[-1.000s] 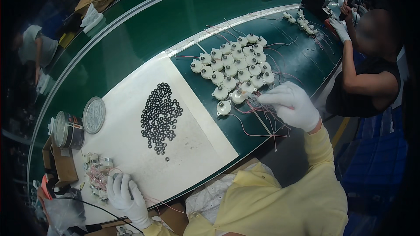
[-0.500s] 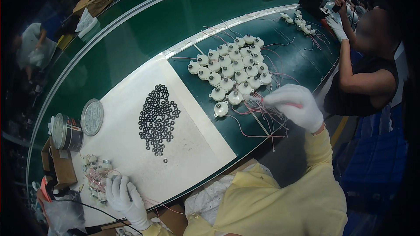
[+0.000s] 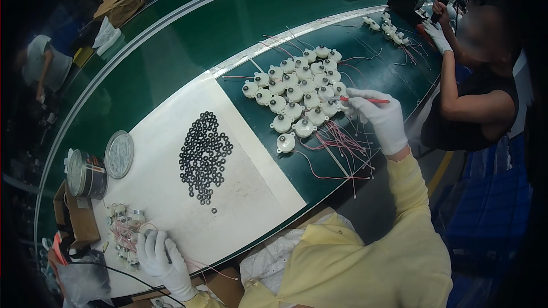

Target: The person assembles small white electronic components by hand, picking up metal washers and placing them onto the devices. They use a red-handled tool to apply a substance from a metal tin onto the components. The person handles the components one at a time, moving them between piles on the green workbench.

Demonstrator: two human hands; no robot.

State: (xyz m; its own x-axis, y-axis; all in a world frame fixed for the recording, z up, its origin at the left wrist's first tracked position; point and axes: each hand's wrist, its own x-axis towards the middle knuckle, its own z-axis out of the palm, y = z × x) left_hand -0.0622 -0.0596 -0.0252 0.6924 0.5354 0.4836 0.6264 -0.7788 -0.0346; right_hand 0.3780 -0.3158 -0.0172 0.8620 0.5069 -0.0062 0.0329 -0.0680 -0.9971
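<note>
My right hand [image 3: 381,120], in a white glove, grips a slim red-handled tool [image 3: 371,101] with a pale tip; its exact kind is unclear. That tip is at the right side of a cluster of round white motor-like units [image 3: 294,94] with dark centre shafts, and pink and white wires [image 3: 345,145] trail below. My left hand [image 3: 162,259], also gloved, lies with curled fingers beside a heap of small metal-and-white parts with pink wires [image 3: 127,231]. Wires emerge near its wrist side, but whatever its fingers enclose is hidden.
Many black rings [image 3: 205,157] lie spread on the white sheet [image 3: 251,194]. Left of them are an open round tin [image 3: 87,175], its lid [image 3: 119,154] and a cardboard box [image 3: 79,217]. At right, a co-worker [image 3: 479,97] works by a smaller group of white units [image 3: 394,31].
My right hand has moved up and away, bringing the red-handled tool from the cluster's lower edge to its right side. The left hand stays nearly in place.
</note>
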